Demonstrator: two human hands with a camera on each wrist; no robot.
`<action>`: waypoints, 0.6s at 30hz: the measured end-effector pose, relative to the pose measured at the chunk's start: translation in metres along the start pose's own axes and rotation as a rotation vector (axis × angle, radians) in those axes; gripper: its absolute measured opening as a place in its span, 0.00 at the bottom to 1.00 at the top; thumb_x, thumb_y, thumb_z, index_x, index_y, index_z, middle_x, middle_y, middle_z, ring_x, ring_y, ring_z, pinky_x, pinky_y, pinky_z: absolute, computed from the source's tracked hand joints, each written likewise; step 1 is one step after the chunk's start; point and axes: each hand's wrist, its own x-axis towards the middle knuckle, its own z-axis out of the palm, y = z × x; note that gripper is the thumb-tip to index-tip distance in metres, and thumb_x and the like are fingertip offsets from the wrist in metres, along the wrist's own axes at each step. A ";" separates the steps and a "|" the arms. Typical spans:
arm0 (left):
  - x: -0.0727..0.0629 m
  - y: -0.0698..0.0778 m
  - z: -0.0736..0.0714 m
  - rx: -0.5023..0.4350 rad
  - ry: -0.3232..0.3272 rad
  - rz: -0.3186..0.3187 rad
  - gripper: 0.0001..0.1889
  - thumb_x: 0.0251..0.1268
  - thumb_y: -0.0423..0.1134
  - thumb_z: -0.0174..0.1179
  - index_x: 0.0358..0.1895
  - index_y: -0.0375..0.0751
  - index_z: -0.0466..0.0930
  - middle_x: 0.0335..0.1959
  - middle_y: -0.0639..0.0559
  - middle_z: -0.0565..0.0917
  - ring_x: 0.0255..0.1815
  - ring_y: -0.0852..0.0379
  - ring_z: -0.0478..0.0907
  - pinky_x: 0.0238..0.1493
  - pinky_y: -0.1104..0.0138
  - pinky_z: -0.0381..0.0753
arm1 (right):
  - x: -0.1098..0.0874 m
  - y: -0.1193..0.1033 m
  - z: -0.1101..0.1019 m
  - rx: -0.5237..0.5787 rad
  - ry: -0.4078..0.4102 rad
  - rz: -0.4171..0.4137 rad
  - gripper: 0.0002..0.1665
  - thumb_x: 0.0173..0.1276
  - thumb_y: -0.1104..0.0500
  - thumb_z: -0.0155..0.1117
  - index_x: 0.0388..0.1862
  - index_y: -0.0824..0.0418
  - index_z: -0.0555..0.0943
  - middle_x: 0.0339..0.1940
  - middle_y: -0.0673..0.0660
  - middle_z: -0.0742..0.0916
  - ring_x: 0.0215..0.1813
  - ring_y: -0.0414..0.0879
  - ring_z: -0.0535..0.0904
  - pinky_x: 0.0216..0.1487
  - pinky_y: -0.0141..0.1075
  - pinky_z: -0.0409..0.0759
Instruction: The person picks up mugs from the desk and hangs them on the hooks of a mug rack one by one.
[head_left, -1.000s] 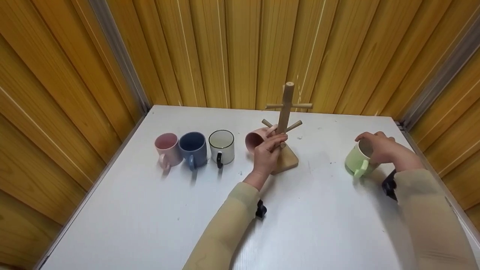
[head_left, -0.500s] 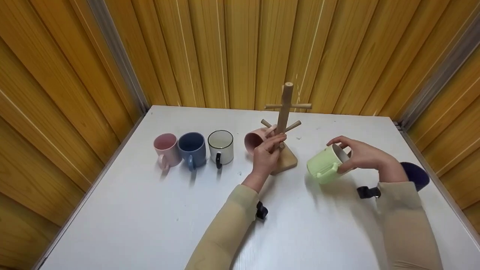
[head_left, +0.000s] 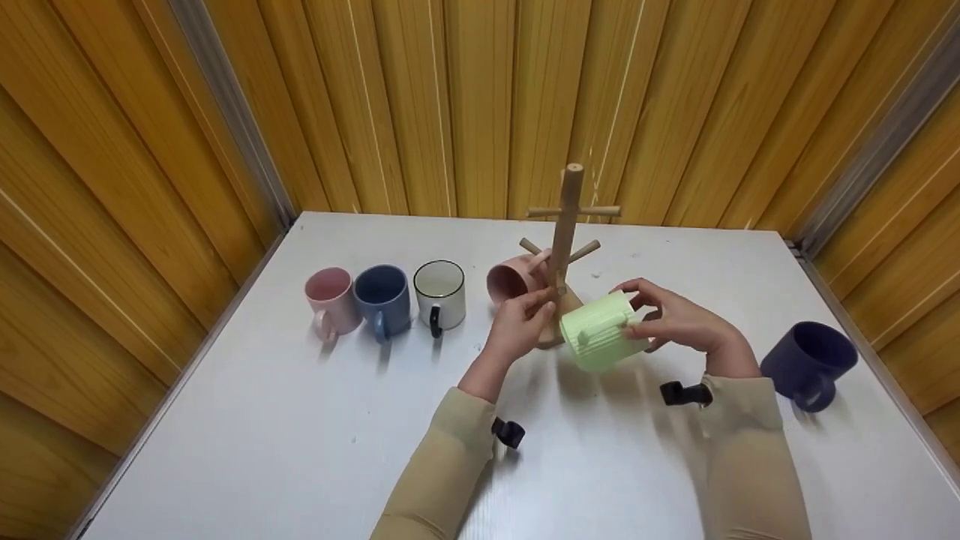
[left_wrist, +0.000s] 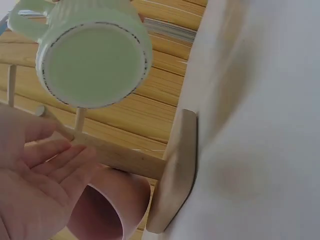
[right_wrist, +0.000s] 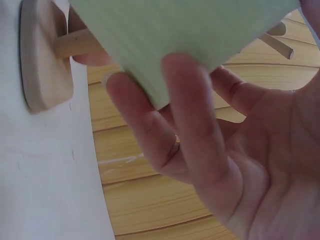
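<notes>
My right hand point(head_left: 679, 319) grips a light green mug point(head_left: 600, 334) by its rim end, thumb and fingers around the wall. The mug is tipped on its side above the table, its base toward my left hand point(head_left: 517, 326). In the left wrist view the mug's round base point(left_wrist: 95, 65) faces the camera. My left hand has its fingers extended beside the post of a wooden mug stand point(head_left: 568, 225), near a lower peg. A pink mug point(head_left: 514, 281) hangs sideways on the stand, its handle over a peg. The stand's base point(left_wrist: 175, 172) is partly hidden by the green mug in the head view.
A pink mug point(head_left: 332, 300), a blue mug point(head_left: 382, 300) and a white mug point(head_left: 440, 292) with black rim stand in a row at left. A dark navy mug point(head_left: 802, 367) stands at right, beside my right sleeve. Wood-look walls point(head_left: 480, 105) enclose the white table point(head_left: 262, 420).
My right hand has carried the green mug from the right side of the table leftward to the stand, tipping it over. My left fingers have drawn back slightly from the stand's lower peg.
</notes>
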 end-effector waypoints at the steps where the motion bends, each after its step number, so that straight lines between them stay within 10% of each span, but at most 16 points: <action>1: -0.001 0.000 -0.002 -0.034 -0.054 -0.005 0.20 0.82 0.41 0.51 0.65 0.32 0.79 0.64 0.39 0.83 0.67 0.47 0.81 0.69 0.58 0.80 | 0.001 0.000 0.002 0.008 0.005 -0.003 0.39 0.65 0.55 0.69 0.71 0.60 0.65 0.53 0.67 0.77 0.46 0.51 0.81 0.34 0.45 0.88; 7: -0.006 0.000 -0.013 -0.010 -0.320 -0.006 0.28 0.73 0.45 0.64 0.72 0.39 0.74 0.63 0.43 0.84 0.62 0.54 0.81 0.66 0.63 0.79 | 0.009 -0.003 0.014 0.095 0.017 0.041 0.32 0.71 0.49 0.61 0.68 0.63 0.65 0.49 0.61 0.78 0.44 0.50 0.80 0.36 0.44 0.87; 11: -0.007 -0.002 -0.014 -0.034 -0.324 -0.052 0.37 0.59 0.43 0.75 0.72 0.37 0.72 0.57 0.44 0.86 0.54 0.58 0.83 0.59 0.66 0.83 | 0.017 -0.006 0.021 0.185 0.011 0.116 0.32 0.78 0.44 0.53 0.68 0.65 0.64 0.46 0.57 0.81 0.42 0.48 0.85 0.39 0.39 0.87; 18: -0.002 -0.019 -0.010 -0.266 -0.256 -0.187 0.26 0.67 0.40 0.69 0.64 0.31 0.77 0.51 0.41 0.87 0.47 0.58 0.84 0.61 0.51 0.85 | 0.029 -0.004 0.034 0.247 0.072 0.201 0.42 0.81 0.36 0.44 0.75 0.69 0.61 0.38 0.50 0.82 0.35 0.40 0.83 0.34 0.30 0.82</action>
